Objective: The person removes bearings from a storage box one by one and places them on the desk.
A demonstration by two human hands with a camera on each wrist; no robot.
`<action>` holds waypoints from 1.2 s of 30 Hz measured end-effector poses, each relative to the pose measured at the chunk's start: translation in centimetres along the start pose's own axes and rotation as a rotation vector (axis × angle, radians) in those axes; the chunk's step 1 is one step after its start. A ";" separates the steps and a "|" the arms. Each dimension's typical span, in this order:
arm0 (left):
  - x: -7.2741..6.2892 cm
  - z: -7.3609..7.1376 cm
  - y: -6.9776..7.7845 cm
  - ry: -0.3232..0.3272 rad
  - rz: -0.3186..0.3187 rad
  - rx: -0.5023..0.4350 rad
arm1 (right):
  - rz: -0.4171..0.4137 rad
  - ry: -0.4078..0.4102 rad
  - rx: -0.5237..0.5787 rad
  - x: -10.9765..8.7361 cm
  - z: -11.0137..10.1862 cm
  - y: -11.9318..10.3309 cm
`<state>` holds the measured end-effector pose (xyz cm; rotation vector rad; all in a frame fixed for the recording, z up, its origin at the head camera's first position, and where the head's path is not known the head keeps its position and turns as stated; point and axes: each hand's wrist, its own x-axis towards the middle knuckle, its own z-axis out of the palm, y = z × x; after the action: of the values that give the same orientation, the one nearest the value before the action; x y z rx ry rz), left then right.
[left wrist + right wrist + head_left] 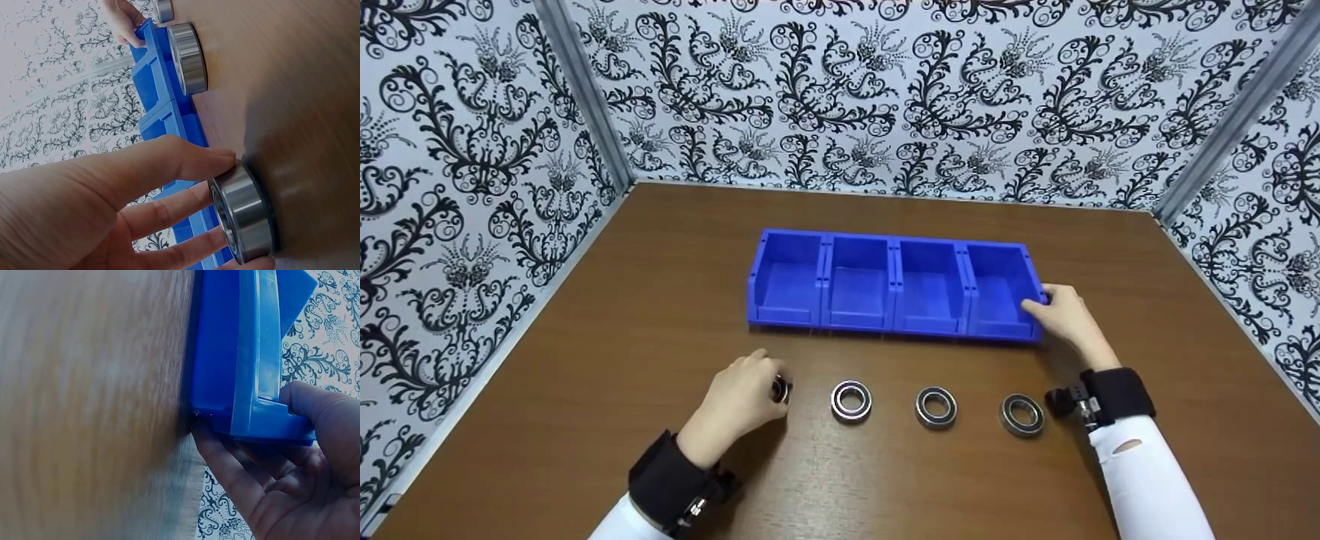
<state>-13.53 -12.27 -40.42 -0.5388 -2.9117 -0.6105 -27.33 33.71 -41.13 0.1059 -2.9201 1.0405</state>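
Observation:
My left hand (pixel 745 395) pinches a steel ball bearing (pixel 246 211) between thumb and fingers, at the left end of a row of bearings. In the left wrist view this bearing is low at the tabletop; the head view shows only part of it past the fingers. My right hand (pixel 1069 319) grips the right end wall of a blue four-compartment bin (pixel 859 319), thumb over the edge and fingers on the outside. Three more bearings lie flat on the table: one beside my left hand (pixel 851 401), a middle one (pixel 936 407) and a right one (pixel 1022 415).
The brown wooden table (pixel 675 247) is bounded at the back and sides by panels (pixel 840 97) with a black floral pattern. Grey metal posts (pixel 585 90) stand at the corners. The bin's compartments face the bearings.

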 end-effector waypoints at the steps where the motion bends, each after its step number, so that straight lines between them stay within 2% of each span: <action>1: 0.0 0.0 0.0 0.000 0.000 0.000 | 0.000 0.002 -0.001 0.0 0.0 0.0; 25: 0.1 0.3 -0.3 0.004 -0.009 0.009 | -0.027 0.003 -0.009 0.1 0.1 0.1; 36: 0.0 0.4 -0.2 0.014 -0.013 0.007 | -0.007 -0.005 0.007 0.0 0.1 0.0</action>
<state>-13.62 -12.34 -40.85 -0.5131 -2.9057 -0.6033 -27.37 33.67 -41.20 0.1193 -2.9188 1.0505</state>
